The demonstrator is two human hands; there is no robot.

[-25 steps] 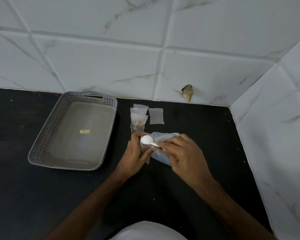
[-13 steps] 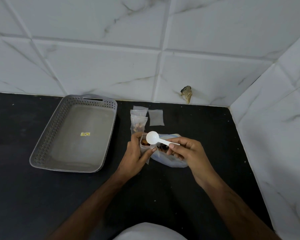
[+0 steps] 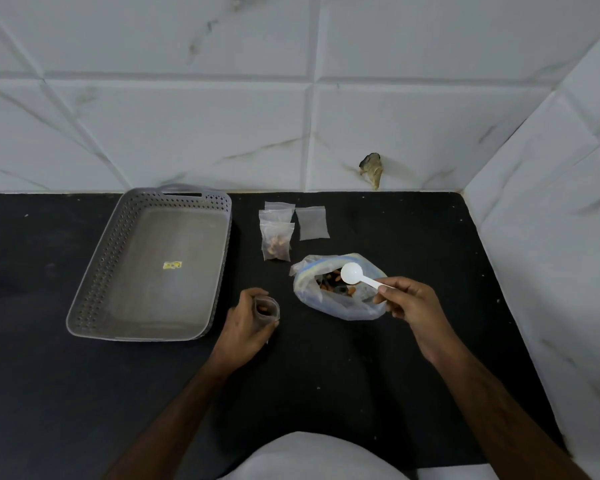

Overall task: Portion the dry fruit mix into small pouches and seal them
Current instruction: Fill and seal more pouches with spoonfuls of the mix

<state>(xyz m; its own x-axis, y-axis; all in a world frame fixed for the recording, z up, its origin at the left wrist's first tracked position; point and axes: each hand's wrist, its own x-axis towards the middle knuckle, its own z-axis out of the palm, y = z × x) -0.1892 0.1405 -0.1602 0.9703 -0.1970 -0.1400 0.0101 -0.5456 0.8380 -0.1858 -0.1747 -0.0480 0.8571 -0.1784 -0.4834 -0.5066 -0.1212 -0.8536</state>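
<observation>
Left hand (image 3: 246,320), pouch (image 3: 266,308) now leftward

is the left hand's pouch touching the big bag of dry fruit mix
Apart. The head view shows bare black counter between the small pouch in the left hand and the big bag.

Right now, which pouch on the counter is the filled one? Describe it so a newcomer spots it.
Start at the grey basket on the black counter. Just right of its far corner lies a cluster of small clear pouches. The filled pouch is the nearest one, with brown dry fruit inside; the empty pouch beside it lies flat.
</observation>
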